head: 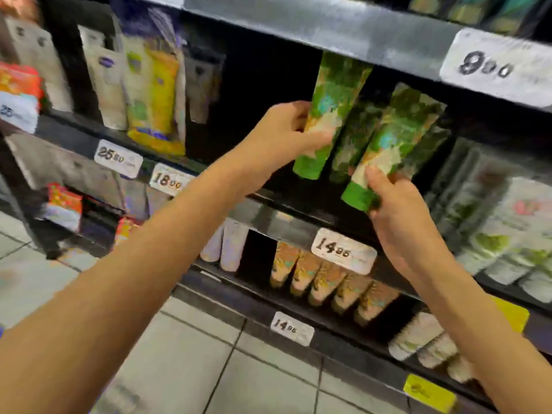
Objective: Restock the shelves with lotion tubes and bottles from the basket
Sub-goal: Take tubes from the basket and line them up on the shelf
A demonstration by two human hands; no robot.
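Shelving is the step you are working through: your left grip (286, 135) is wrapping the left tube (331, 106), your right grip (397, 216) is pinching the right tube (397, 135) by its cap end, both tilted just above the shelf (268, 218). Next you are likely needing to stand them upright.

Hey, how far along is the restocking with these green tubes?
Done: a back tube looks already placed on the shelf. In hand: the left hand grips the left tube, the right hand the right tube, both not yet set down. Left: dark space beside them could take more; the basket is out of view, so remaining stock is unknown.
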